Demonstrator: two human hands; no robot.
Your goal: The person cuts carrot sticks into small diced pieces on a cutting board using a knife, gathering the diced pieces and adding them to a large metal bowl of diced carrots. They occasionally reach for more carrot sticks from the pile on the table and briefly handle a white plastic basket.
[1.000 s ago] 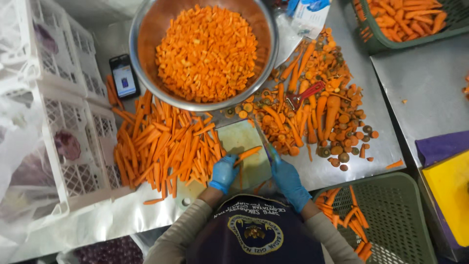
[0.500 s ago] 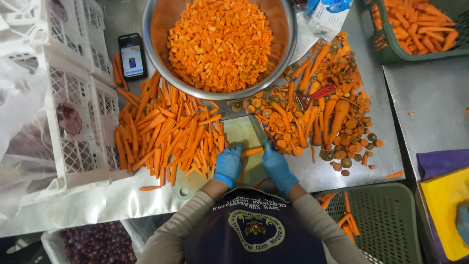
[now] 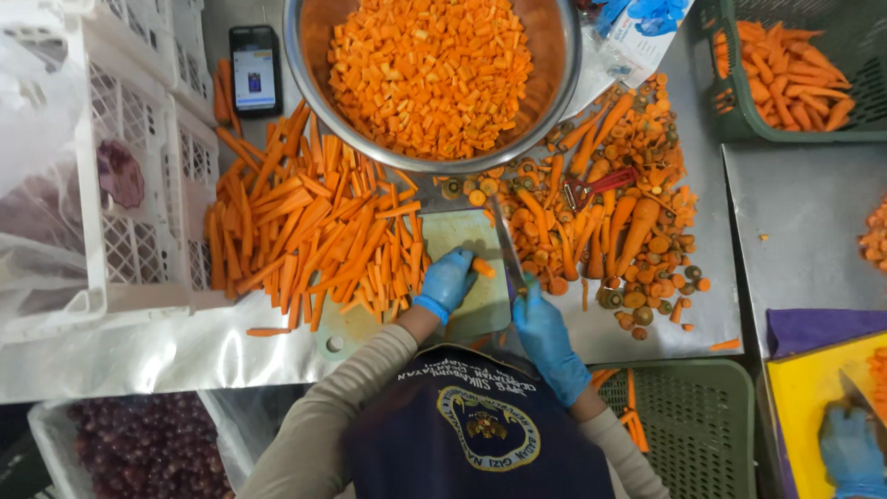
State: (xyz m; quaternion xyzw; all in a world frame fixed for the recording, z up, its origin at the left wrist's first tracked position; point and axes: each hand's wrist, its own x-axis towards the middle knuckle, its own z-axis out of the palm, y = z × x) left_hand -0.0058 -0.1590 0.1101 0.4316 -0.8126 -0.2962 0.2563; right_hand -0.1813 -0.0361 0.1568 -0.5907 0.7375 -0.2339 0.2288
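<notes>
My left hand (image 3: 447, 282), in a blue glove, presses a short carrot piece (image 3: 483, 268) onto a pale green cutting board (image 3: 459, 233). On the board's right edge, my right hand (image 3: 543, 331), also blue-gloved, grips a knife (image 3: 509, 248) whose blade points away from me beside the carrot piece. A heap of carrot sticks (image 3: 305, 231) lies left of the board. A big steel bowl (image 3: 314, 97) of diced carrot stands just beyond it.
Carrot ends, peels and a red peeler (image 3: 599, 186) lie right of the board. A phone (image 3: 254, 69) and white crates (image 3: 139, 185) are at left; green baskets (image 3: 730, 120) (image 3: 688, 416) at right. Another person's gloved hand (image 3: 848, 445) cuts on a yellow board (image 3: 813, 407).
The carrot stick on the board has become a short piece. My left hand has closed over it, and my right hand has brought the knife in beside it.
</notes>
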